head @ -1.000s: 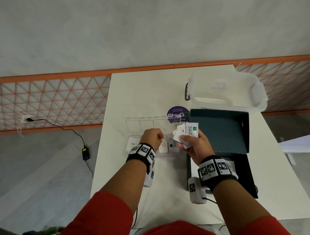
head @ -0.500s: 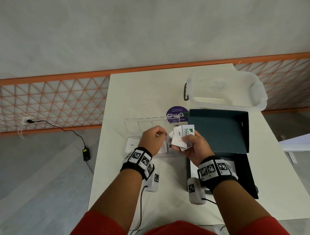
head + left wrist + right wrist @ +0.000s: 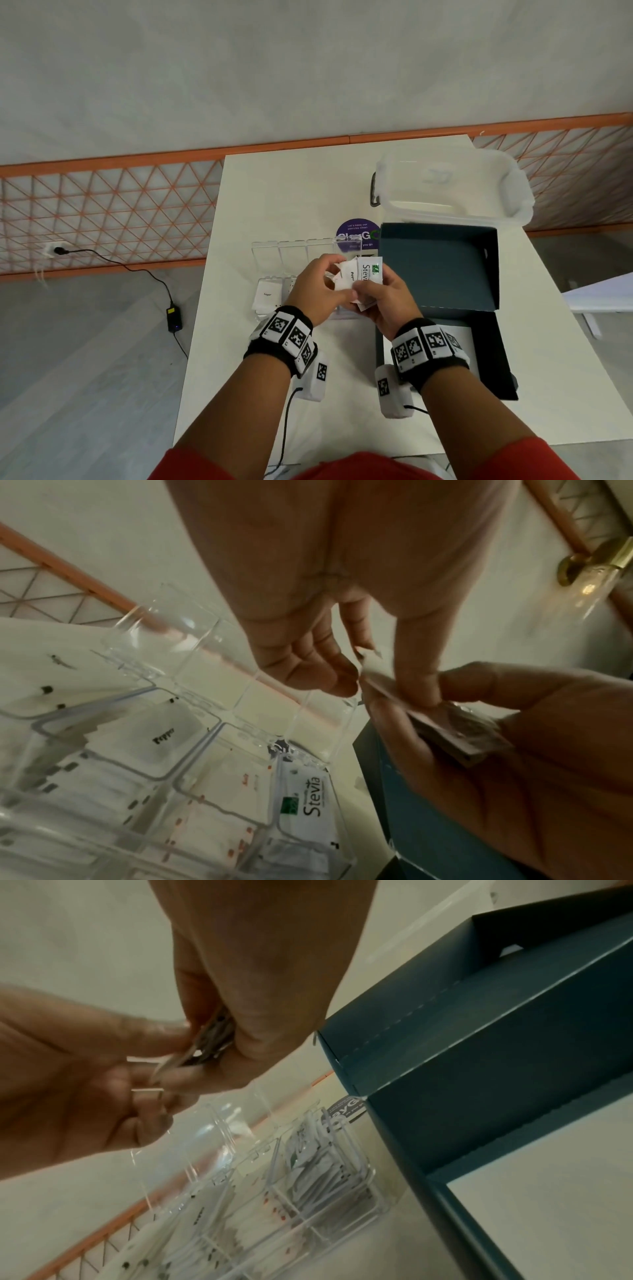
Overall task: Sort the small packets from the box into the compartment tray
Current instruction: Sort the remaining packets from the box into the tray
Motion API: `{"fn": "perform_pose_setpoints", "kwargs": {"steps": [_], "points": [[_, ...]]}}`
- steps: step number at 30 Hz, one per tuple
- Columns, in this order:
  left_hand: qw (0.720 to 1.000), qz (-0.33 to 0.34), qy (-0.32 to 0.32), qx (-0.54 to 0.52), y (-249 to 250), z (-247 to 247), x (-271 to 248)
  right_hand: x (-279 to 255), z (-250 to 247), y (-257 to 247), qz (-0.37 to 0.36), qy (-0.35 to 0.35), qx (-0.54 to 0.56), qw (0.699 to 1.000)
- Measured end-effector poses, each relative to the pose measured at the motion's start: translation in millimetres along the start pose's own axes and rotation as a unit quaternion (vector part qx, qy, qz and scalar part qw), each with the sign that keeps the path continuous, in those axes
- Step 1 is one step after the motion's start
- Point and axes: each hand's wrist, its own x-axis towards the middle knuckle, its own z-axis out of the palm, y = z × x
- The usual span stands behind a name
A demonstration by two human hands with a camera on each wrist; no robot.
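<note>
Fingers [image 3: 334, 270] on held packets [image 3: 363, 279]

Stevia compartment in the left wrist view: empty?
No, a Stevia packet already lies in that end compartment of the clear tray, next to the dark box.

White packets [image 3: 356, 279] w/ green-logo Stevia, clear tray [image 3: 270, 250], dark teal box [image 3: 442, 267], purple sticker [image 3: 358, 230], b/w checkered wristbands [image 3: 284, 334].

Red sleeves [image 3: 191, 462]; black wristbands [image 3: 428, 349] (square-coded white tags).
</note>
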Motion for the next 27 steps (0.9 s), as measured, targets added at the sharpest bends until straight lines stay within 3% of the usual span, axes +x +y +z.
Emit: {"fn": "perform_pose_setpoints", "kwargs": {"steps": [9,17,22,27], "points": [[1.0,-0.013,0.014,0.011,-4,-17,3,3,-1,2,-0.004,0.016,0.032,0.999],[0.991,-0.079,0.102,0.018,-17,-34,7,2,-10,-4,-0.008,0.029,0.072,0.997],[0.989,-0.082,0.101,0.072,-25,-33,12,3,-17,-6,0.001,0.035,0.084,0.996],[0.983,-0.094,0.049,0.15,-39,-19,20,6,-15,-7,-0.002,0.033,0.071,0.997]]}}
